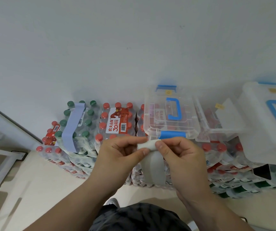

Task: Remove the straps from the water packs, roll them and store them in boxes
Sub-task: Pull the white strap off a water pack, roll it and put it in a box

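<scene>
Strap point(153, 165): pale grey, and I hold it up in front of me, over the near edge of the packs point(115, 124). Its top end is wound into a small tight roll. My left hand point(122, 155) pinches one end of that roll between thumb and forefinger, and my right hand point(182, 155) pinches the other end the same way, with the rest of my fingers curled in. The loose tail hangs down between my wrists.

Just behind the roll a clear box point(163, 117) with a blue handle sits lid-on atop the red-capped packs, its blue latch close to my fingertips. A second box point(217, 124) stands beside it on the right. At the left end of the packs, a blue strap point(72, 127) lies over the green-capped one.
</scene>
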A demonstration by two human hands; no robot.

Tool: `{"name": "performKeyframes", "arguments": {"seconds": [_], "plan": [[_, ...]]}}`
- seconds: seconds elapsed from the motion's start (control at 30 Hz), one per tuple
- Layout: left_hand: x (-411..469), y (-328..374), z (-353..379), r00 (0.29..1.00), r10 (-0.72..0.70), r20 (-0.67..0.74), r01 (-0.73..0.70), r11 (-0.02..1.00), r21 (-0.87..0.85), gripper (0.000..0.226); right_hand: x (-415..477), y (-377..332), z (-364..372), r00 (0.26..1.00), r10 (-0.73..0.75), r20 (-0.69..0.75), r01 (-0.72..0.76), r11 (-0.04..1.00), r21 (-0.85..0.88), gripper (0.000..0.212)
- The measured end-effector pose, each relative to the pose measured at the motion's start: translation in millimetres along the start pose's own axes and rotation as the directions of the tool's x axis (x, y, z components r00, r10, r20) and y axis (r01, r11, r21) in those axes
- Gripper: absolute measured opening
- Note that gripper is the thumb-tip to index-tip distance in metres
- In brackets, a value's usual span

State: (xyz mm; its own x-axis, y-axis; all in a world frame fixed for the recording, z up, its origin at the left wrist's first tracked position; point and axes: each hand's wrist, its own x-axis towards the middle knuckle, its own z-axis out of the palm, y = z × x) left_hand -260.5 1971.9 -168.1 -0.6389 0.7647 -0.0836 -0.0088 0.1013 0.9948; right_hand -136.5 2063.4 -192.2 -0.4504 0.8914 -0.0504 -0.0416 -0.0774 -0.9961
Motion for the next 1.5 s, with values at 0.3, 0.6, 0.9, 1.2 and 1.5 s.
{"name": "performKeyframes", "arguments": {"seconds": [0.3,0.6,0.9,1.2,1.5], "plan": [[0,1,1,1.000,0.004,0.004,-0.004,1.000,-0.010,0.023,-2,-2,2,1.000,-0.028,0.008,0.028,0.999,0.016,0.012],[1,-5,3,0.999,-0.040,-0.002,0.040,0.987,-0.156,0.031,3,-1,-1,0.998,0.039,0.043,-0.043,0.996,0.081,0.009],[2,-15,-10,0.997,-0.080,-0.010,0.077,0.980,-0.186,0.025,3,1,12,0.992,0.096,0.078,-0.099,0.994,0.036,0.014],[5,-40,-30,0.987,-0.157,-0.037,0.147,0.968,-0.203,0.033,5,13,29,0.969,0.230,0.094,-0.213,0.964,-0.158,0.013],[6,-58,-48,0.966,-0.251,0.058,0.257,0.918,-0.303,0.025,-3,26,42,0.978,0.182,0.105,-0.158,0.967,-0.200,0.016]]}}
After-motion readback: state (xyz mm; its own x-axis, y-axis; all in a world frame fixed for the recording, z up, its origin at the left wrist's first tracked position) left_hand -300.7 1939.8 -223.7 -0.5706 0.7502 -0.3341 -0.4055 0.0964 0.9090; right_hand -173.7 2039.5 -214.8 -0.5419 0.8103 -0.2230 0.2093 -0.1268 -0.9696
